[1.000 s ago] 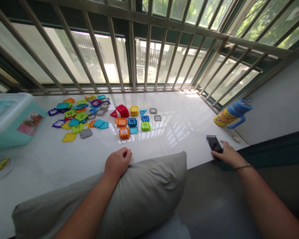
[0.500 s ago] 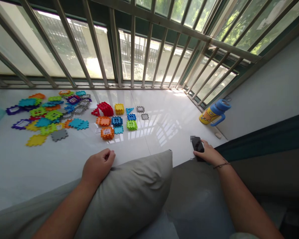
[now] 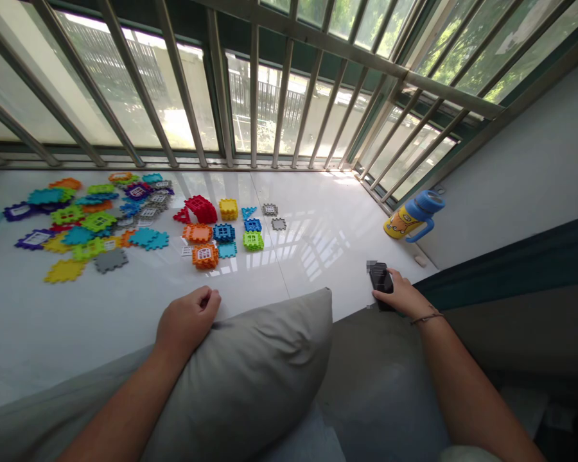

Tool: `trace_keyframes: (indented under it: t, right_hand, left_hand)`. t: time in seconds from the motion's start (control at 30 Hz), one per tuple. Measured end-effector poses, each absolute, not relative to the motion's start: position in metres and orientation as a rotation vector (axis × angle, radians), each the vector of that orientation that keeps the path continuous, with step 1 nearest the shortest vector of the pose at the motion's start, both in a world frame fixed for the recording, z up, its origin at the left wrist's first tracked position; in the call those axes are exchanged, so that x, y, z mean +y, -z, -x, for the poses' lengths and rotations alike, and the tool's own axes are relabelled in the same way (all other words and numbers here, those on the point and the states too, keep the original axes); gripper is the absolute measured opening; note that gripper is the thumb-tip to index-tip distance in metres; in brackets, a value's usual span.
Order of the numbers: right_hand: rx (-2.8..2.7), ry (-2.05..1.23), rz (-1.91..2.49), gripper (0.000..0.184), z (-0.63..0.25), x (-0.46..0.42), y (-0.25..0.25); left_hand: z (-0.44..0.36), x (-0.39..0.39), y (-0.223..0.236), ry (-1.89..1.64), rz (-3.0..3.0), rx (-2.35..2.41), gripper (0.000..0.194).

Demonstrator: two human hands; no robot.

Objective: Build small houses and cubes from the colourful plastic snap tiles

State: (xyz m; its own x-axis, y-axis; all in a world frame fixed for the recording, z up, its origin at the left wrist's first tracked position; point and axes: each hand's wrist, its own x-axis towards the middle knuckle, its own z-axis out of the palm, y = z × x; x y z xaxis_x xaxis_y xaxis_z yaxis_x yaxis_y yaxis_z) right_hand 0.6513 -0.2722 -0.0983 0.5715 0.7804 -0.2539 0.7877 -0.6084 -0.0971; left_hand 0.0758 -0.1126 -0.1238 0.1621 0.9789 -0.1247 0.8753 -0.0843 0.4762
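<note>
My right hand (image 3: 402, 295) grips a black phone (image 3: 381, 277) by its sides, at the front edge of the white ledge. The phone's dark screen faces up. My left hand (image 3: 187, 321) is closed in a fist beside my bent grey-clad knee (image 3: 279, 346), and nothing shows between its fingers. Ahead of it lie small stacks of toothed plastic building tiles: red (image 3: 201, 209), yellow (image 3: 228, 208), orange (image 3: 205, 256), dark blue (image 3: 224, 232) and green (image 3: 253, 240). Two grey tiles (image 3: 279, 224) lie apart on their right.
A loose heap of mixed coloured tiles (image 3: 99, 221) spreads over the left of the white ledge (image 3: 298, 256). A blue and yellow bottle with a handle (image 3: 413, 218) stands at the right by the wall. Metal window bars (image 3: 255, 96) line the back. A dark green strip (image 3: 510, 256) runs at right.
The view has shifted very slightly, so the tiles sit a little further left. Both hands keep their pose, and the phone stays in my right hand.
</note>
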Motion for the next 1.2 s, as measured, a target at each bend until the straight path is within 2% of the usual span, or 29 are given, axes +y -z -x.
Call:
trace_keyframes:
  t: [0.17, 0.4, 0.6, 0.67, 0.8, 0.87, 0.97, 1.2]
  right_hand:
    - [1.398, 0.424, -2.772, 0.117, -0.653, -0.275, 0.099]
    - [1.437, 0.478, -2.764, 0.109, -0.656, -0.278, 0.102]
    - [1.483, 0.506, -2.834, 0.116, -0.666, -0.281, 0.109]
    - [1.443, 0.523, -2.892, 0.105, -0.672, -0.282, 0.110]
    - [1.283, 0.522, -3.029, 0.061, -0.685, -0.286, 0.113]
    - [1.237, 0.520, -3.074, 0.049, -0.690, -0.287, 0.114]
    - [1.216, 0.535, -3.112, 0.044, -0.693, -0.289, 0.118]
    - [1.218, 0.542, -3.127, 0.045, -0.696, -0.290, 0.122]
  left_hand:
    - [-0.076, -0.112, 0.125, -0.320, -2.012, 1.753, 0.041]
    - [-0.076, -0.111, 0.125, -0.334, -2.008, 1.752, 0.041]
    - [-0.077, -0.112, 0.126, -0.338, -1.997, 1.755, 0.041]
    - [-0.078, -0.112, 0.126, -0.346, -1.999, 1.749, 0.041]
    - [-0.078, -0.112, 0.126, -0.354, -1.996, 1.747, 0.041]
    - [-0.078, -0.112, 0.125, -0.353, -1.989, 1.750, 0.041]
    - [-0.077, -0.112, 0.123, -0.352, -1.983, 1.751, 0.041]
    - [-0.077, -0.112, 0.123, -0.351, -1.983, 1.748, 0.041]
